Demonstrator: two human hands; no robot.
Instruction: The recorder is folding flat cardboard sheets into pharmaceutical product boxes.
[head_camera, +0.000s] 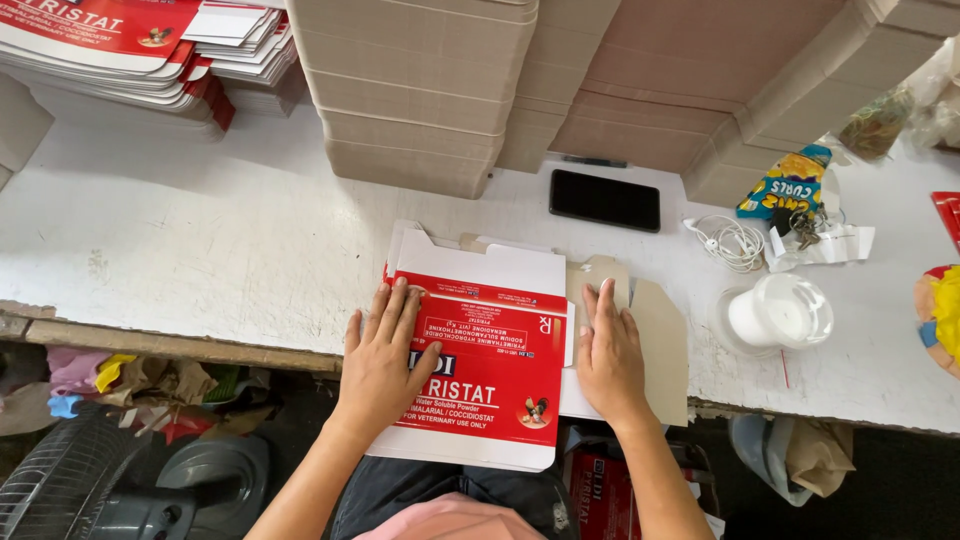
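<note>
- The left hand (382, 352) is pressing open and flat on a red and white flat carton (487, 352) lying at the worktop's (200, 240) near edge.
- The right hand (608, 352), open too, is flattening its side flap.
- A black phone (604, 199) is lying farther back.

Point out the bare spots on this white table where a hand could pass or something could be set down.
Widest bare patch: table left of the red-and-white carton, below the cardboard stack. A thin strip runs between carton and phone. Crowded on the right: earphone cable, keys, plastic tub.
</note>
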